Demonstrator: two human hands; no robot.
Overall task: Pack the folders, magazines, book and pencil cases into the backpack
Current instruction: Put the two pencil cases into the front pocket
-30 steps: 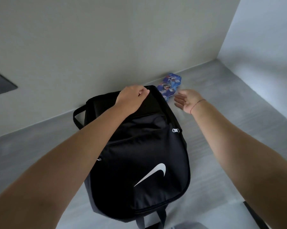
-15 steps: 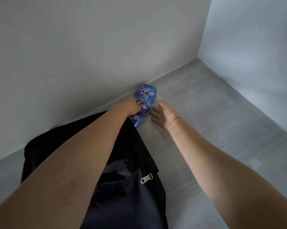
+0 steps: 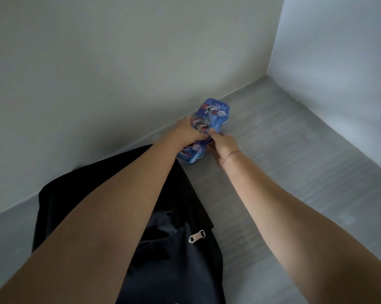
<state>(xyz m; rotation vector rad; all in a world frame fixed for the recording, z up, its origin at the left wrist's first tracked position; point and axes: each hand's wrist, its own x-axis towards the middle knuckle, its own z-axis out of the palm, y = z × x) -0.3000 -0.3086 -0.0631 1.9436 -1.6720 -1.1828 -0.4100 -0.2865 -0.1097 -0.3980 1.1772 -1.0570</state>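
Head view, forward and down. At centre, blue pencil case (image 3: 215, 113) with printed cartoon figures and a wavy outline, close to the foot of the pale wall (image 3: 119, 62) and just past the top right corner of the black backpack (image 3: 180, 249). Case outside the backpack; resting on the grey surface (image 3: 305, 183) or lifted slightly clear of it, not determinable. Left hand (image 3: 188, 133) reaching across the backpack, fingers curled over the middle of the pencil case and gripping it. Right hand (image 3: 223, 144) meeting it from the opposite side, thumb on top of the case's near edge, remaining fingers mostly hidden under the case, pinching that edge. Right thumb tip touching the fingers of the left hand. Thin red string (image 3: 233, 153) around the right wrist. Lower in the frame, backpack lying on the grey surface with its upper end toward the wall, largely covered by the left forearm (image 3: 108, 216). Silver zipper pull (image 3: 197, 236) showing on the right side of the backpack, flat against the fabric; zip open or closed, not determinable. Second wall (image 3: 338, 51) at right, forming a corner with the first.
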